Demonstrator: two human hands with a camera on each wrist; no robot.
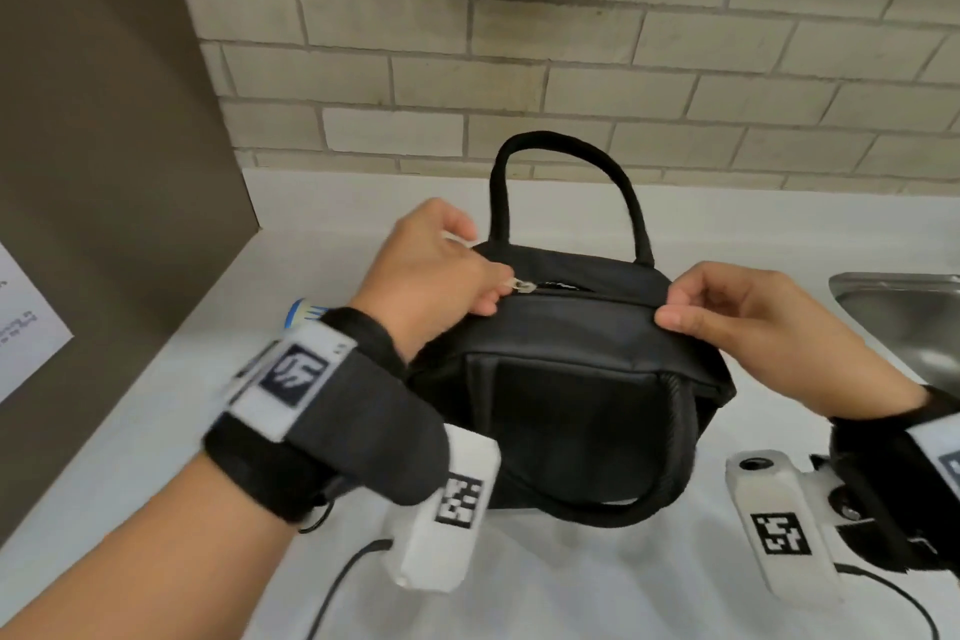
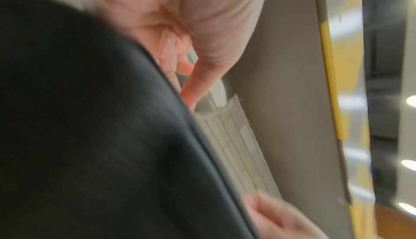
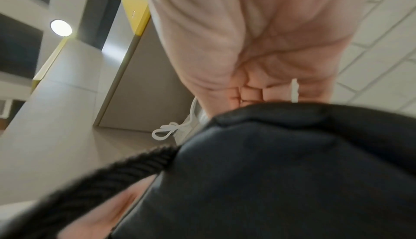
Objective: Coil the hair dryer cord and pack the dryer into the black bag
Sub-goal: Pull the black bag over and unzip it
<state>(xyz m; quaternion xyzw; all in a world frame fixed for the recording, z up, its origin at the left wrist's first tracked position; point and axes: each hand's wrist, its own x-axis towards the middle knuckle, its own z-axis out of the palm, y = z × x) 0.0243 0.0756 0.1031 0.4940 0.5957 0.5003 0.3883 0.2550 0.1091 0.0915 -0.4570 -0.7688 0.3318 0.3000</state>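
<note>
On the white table (image 1: 156, 431), the left hand (image 1: 431, 270) pinches the zip pull (image 1: 521, 287) of the bag (image 1: 566, 379), the right hand (image 1: 748, 322) pinching its top edge.

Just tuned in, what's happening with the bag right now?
A person is working the zipper on the black bag, which sits on the white counter beside a steel sink. The left hand pinches the zipper pull near the bag's left end, while the right hand pinches the top edge at the other end. The dryer is not visible.
</note>
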